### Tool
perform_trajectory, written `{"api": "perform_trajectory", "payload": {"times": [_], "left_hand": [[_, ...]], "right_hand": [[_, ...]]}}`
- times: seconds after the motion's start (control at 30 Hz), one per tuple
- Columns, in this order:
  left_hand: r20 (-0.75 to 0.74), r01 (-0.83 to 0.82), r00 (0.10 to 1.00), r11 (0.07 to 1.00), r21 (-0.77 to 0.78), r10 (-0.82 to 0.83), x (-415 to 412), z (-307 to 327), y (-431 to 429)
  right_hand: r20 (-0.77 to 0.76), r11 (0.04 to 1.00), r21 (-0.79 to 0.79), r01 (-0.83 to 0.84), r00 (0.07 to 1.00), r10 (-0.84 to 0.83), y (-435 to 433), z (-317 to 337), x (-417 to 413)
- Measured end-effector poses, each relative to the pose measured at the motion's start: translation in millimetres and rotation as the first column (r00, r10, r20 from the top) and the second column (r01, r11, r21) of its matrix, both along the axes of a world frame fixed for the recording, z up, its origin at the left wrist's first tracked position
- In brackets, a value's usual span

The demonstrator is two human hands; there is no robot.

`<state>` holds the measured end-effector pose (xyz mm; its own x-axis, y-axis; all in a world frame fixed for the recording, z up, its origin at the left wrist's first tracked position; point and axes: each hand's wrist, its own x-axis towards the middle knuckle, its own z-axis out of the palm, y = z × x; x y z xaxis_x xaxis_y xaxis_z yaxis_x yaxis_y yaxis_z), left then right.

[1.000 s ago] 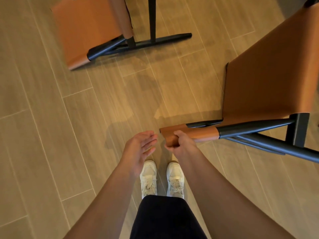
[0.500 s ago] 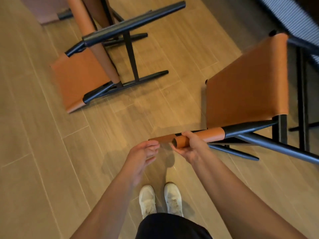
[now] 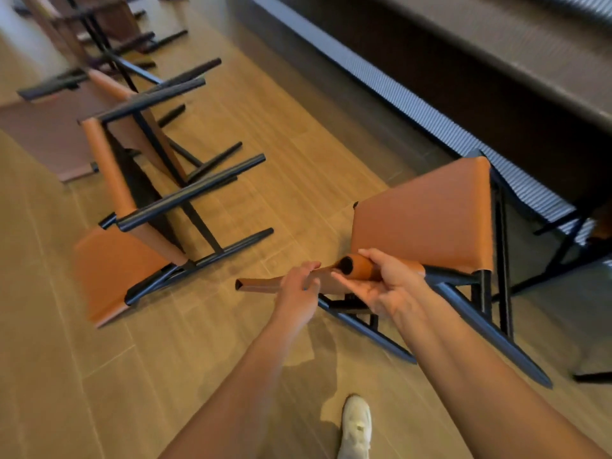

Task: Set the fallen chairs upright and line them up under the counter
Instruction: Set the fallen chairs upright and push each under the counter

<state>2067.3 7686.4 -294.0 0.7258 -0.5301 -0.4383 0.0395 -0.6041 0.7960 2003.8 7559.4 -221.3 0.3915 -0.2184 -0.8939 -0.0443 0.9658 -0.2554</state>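
The nearest chair is seen tilted off the wooden floor, not upright, with its tan seat turned towards the camera and its black legs stretched out to the lower right. Its leather-covered backrest is held at both ends. The right grip, a bare hand, is clamped round the rolled end of the backrest, with the fingers curled over the top and the thumb underneath. The left grip is closed on the flat tan band just beside it, with the fingers hooked over the upper edge. The chair is placed just in front of the dark, ribbed front of the desk, which runs along the upper right. A second chair is left lying on its side to the left, well apart from the held one, its legs pointed towards the desk. A third chair is also seen fallen farther back, blurred. A white shoe is planted on the floor between the two forearms.
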Motion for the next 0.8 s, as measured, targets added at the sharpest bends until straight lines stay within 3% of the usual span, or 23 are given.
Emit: {"api": "perform_trajectory", "payload": {"times": [0.1,0.27,0.5,0.8], "left_hand": [[0.277,0.092,0.952,0.984,0.153,-0.133,8,26,-50],[0.325,0.154,0.929,0.983,0.096,-0.177,16,72,-126],[0.576,0.264,0.763,0.955,0.138,-0.294,13,126,-223],[0.573,0.463,0.69,0.878,0.118,-0.441,-9,158,-302]], "right_hand": [[0.072,1.0,0.019,0.013,0.997,-0.015,-50,33,-12],[0.149,0.997,-0.004,0.073,0.986,-0.072,-121,84,-36],[0.22,0.964,-0.012,0.265,0.941,-0.256,-196,135,-66],[0.248,0.86,0.038,0.51,0.828,-0.502,-257,144,-119]]}}
